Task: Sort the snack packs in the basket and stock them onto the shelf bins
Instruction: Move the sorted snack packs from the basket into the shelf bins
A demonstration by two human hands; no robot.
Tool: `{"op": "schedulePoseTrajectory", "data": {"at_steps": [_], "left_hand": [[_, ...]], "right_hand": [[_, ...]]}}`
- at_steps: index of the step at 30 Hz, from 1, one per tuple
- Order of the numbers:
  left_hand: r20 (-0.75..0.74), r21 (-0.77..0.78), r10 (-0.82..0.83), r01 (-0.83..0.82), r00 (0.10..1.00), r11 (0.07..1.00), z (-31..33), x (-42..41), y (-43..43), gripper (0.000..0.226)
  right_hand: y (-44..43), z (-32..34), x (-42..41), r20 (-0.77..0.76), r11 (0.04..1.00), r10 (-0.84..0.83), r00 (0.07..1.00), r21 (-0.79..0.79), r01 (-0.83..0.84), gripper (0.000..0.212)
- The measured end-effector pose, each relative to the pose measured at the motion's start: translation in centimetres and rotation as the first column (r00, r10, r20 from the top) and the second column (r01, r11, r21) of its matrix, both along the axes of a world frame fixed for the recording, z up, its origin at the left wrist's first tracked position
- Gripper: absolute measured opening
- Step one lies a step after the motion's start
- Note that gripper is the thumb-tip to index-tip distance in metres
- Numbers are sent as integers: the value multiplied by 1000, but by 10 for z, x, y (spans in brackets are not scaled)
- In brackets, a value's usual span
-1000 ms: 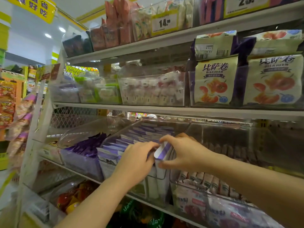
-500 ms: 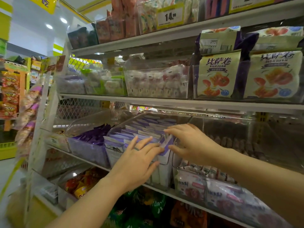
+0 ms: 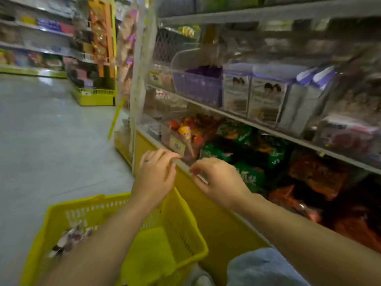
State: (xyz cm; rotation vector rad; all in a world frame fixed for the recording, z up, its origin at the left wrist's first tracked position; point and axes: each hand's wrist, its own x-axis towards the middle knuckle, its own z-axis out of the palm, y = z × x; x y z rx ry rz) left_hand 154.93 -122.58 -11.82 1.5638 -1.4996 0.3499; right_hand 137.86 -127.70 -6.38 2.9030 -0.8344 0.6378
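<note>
A yellow plastic basket (image 3: pixel 185 221) sits on the floor at the lower left, with a few small purple-and-white snack packs (image 3: pixel 68 240) in its left corner. My left hand (image 3: pixel 153 176) and my right hand (image 3: pixel 218 180) hover above the basket's far rim, near the bottom shelf edge. Both hold nothing, with fingers loosely curled. The clear bin of white-and-purple packs (image 3: pixel 266 93) stands on the shelf above, beside a purple bin (image 3: pixel 198 85). The frame is blurred.
The bottom shelf holds green bags (image 3: pixel 247 159) and orange bags (image 3: pixel 317 178) behind a yellow base panel (image 3: pixel 218 219). Grey aisle floor (image 3: pixel 51 131) stretches to the left, toward another yellow-based rack (image 3: pixel 94 96). My knee in blue fabric (image 3: pixel 259 269) is at the bottom.
Both hands have left the bin of purple-and-white packs and dropped down to just above the basket. My view has swung down and left, bringing basket and floor into sight.
</note>
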Motion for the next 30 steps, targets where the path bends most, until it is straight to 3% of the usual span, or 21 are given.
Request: {"op": "schedulePoseTrajectory", "data": {"at_steps": [8,13,15,18,20,23,27,30], "left_hand": [[-241,376,327,-223,914,899,-132,107,81,21],[-255,577,461,-249,850,778,-192,148,112,21],[-223,646,429,-196,875,737,-209,159,115,23],[-106,771,365,-155,925,618,-227,167,111,29],[-88,854,299,-83,950,514,-240,169,107,37],[-42,950,214,-27,976,310,-258,169,106,59],[47,990,159,-67,986,123,-268,174,104,91],[113,992,123,-118,986,38,-265,180,95,89]], "right_hand": [[11,-166,112,-247,916,151,957,399,-42,26],[24,-234,165,-339,804,257,905,594,-6,35],[29,-255,182,-354,731,302,885,682,23,43],[36,-286,199,-369,585,404,837,808,73,73],[42,-303,206,-350,507,461,816,858,82,88],[52,-322,213,-285,414,419,862,905,99,100],[60,-338,221,-248,406,382,890,910,80,97],[61,-340,221,-171,356,344,923,934,40,86]]}}
